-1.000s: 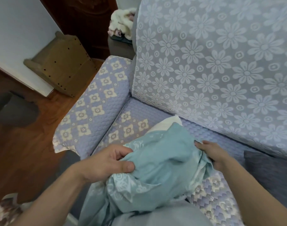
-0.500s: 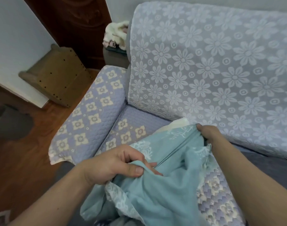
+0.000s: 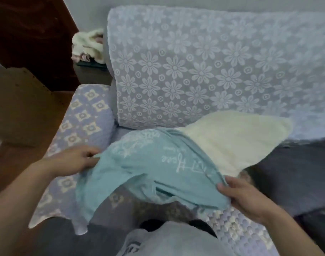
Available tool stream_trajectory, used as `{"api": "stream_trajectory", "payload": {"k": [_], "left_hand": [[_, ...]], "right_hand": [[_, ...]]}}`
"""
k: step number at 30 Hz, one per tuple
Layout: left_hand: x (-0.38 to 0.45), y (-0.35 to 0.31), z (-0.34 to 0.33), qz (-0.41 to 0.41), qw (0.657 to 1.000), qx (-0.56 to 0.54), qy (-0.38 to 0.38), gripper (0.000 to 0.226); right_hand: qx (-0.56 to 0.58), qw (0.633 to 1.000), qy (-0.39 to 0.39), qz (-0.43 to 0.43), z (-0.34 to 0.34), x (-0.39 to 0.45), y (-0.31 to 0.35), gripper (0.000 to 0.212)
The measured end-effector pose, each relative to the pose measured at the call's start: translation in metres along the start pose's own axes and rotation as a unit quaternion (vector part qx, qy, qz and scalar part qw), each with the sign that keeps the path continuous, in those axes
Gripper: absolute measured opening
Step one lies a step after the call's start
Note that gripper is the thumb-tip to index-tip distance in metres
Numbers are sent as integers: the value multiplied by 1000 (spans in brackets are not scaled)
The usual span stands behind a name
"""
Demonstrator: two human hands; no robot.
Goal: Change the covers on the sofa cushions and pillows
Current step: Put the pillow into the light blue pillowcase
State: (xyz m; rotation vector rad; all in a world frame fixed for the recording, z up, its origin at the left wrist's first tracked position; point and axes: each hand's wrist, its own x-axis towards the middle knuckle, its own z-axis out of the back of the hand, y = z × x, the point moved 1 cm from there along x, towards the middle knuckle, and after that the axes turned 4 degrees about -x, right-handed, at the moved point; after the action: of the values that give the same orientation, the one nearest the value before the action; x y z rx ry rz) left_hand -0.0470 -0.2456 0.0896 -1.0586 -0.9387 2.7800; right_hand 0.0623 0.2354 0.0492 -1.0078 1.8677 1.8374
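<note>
A light blue pillow cover [image 3: 148,167] with white print lies across the sofa seat, and a cream pillow [image 3: 230,137] sticks halfway out of its open end toward the back right. My left hand [image 3: 75,159] pinches the cover's left edge. At the near right, my right hand [image 3: 244,196] grips the cover's open end. The rest of the pillow is hidden inside the cover.
The sofa back [image 3: 213,71] wears a white flower-lace cover. A quilted purple cover lies over the left armrest [image 3: 84,119] and the seat. A dark grey cushion [image 3: 296,172] lies at right. A wooden piece [image 3: 19,108] stands on the floor at left. Folded cloth [image 3: 87,45] sits behind the armrest.
The cover has been drawn toward me, baring about half of the cream pillow. My right hand moved from the far edge to the near right end. The camera tilted up.
</note>
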Motion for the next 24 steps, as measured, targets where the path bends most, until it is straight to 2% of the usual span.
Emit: {"api": "stream_trajectory", "payload": {"k": [1,2,3,5,7,11,14,17,18,19,21,22,23,24], "left_hand": [[15,17,-20,18,990,136,9,19],[28,32,-45,34,969,243,13,24],[41,45,-76,55,955,292,22,35],[55,56,-138,109,969,218,49,48],[70,67,-191,100,985,135,49,48],[91,82,-243,44,994,100,-6,62],[115,89,-246,10,990,113,-86,61],[143,89,-260,-27,988,98,-114,59],[150,88,-265,-27,988,100,-112,61],[156,90,-273,-21,989,104,-104,65],[162,97,-290,14,990,111,-91,74],[165,99,-297,39,990,103,-83,77],[165,100,-300,68,991,87,-77,79],[166,98,-303,99,992,42,-70,78]], "right_hand": [[-57,997,26,-35,-20,7,-23,20],[-118,989,47,-75,-36,20,-49,17],[-154,979,68,-115,-53,37,-77,15],[-150,972,52,-172,-71,71,-111,23],[-80,979,18,-188,-81,115,-119,43],[37,985,-37,-166,-80,204,-94,34],[-6,984,-104,-148,-91,266,-80,40],[-174,975,-126,-59,-81,293,-62,43],[-243,957,-155,-42,-56,292,-59,46],[-310,921,-228,-50,-18,288,-57,50],[-376,815,-414,-156,65,263,-62,57],[-386,773,-460,-202,97,252,-71,59],[-402,756,-465,-226,110,249,-78,58],[-399,769,-452,-212,117,252,-85,56]]}}
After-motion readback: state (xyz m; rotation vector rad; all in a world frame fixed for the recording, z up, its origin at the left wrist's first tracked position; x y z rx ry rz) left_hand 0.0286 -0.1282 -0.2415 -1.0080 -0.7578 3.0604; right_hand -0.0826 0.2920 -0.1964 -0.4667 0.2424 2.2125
